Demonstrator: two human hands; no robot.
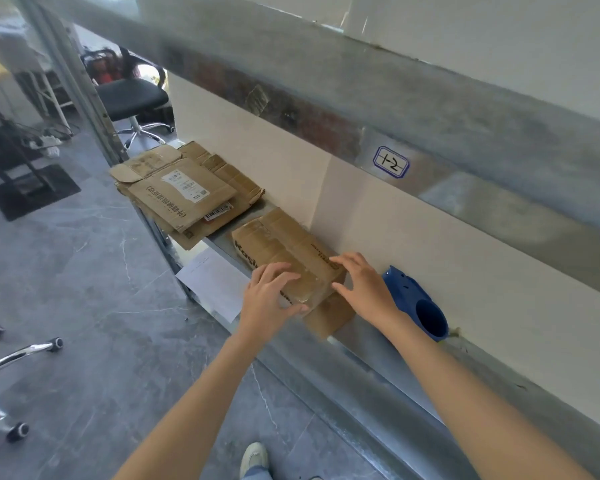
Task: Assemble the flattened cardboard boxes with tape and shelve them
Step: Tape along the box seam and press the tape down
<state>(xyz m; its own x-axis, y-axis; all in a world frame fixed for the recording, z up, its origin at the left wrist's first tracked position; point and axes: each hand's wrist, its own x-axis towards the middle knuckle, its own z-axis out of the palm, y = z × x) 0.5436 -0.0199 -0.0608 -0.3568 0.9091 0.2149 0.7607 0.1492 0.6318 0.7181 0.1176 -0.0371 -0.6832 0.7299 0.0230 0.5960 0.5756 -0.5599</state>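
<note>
On the grey metal shelf [329,372] against the white wall sits one assembled brown cardboard box [281,240]. Clear tape shines along its top seam, so it looks folded, sealed and already in its place on the shelf.

The left hand [271,296] grips the box's near corner, with its fingers bent over the taped top and its thumb against the front face. The right hand [364,289] lies against the box's right end with its fingers spread and fairly straight, touching rather than clasping. I judge this to be a last nudge to seat the box or smooth the tape.

Further left on the same shelf, apart from the box, lies a stack of flattened brown cardboard boxes [184,192], overhanging the front edge. Several sheets are layered there and none is folded up, though the exact count is hard to tell. Most of the job therefore seems to remain, since each one must be opened, taped and shelved.

Just beside the right wrist a blue plastic object that looks like a tape dispenser [420,303] rests against the wall, within reach. No roll of tape shows in it from here.
</note>
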